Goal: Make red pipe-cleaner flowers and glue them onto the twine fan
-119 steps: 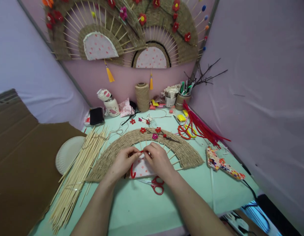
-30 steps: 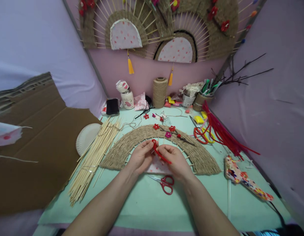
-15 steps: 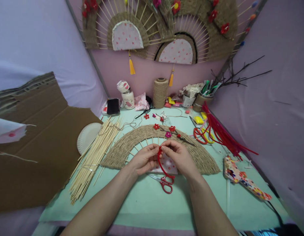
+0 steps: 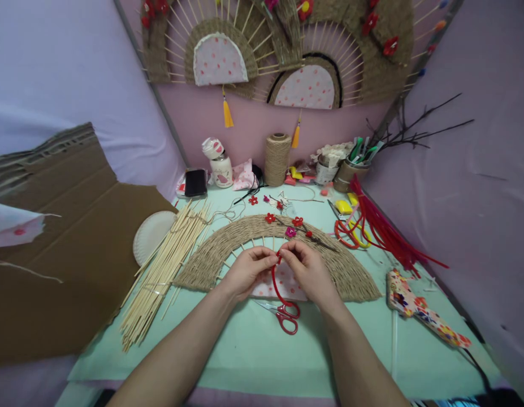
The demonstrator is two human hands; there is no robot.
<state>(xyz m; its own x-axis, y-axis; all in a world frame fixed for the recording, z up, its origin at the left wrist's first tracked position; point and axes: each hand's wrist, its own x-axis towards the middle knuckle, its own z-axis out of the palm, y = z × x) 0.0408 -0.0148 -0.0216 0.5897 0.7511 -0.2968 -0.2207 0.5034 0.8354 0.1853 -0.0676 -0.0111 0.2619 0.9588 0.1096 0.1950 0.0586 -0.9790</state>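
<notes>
Hands: left hand point(image 4: 247, 272) and right hand point(image 4: 309, 272) pinch top end of red fuzzy pipe cleaner point(image 4: 274, 285) over half-round woven jute fan point(image 4: 202, 263). I judge slack pinch lets it spring free.

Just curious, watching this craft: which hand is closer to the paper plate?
Left. The left hand lies right of the paper plate; the right hand is farther right.

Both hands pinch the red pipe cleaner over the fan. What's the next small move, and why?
Probably lay the red pipe cleaner along the dotted fabric, at its curved edge: left hand and right hand pinch one end just above it, and the tail curves loose toward the scissors.
</notes>
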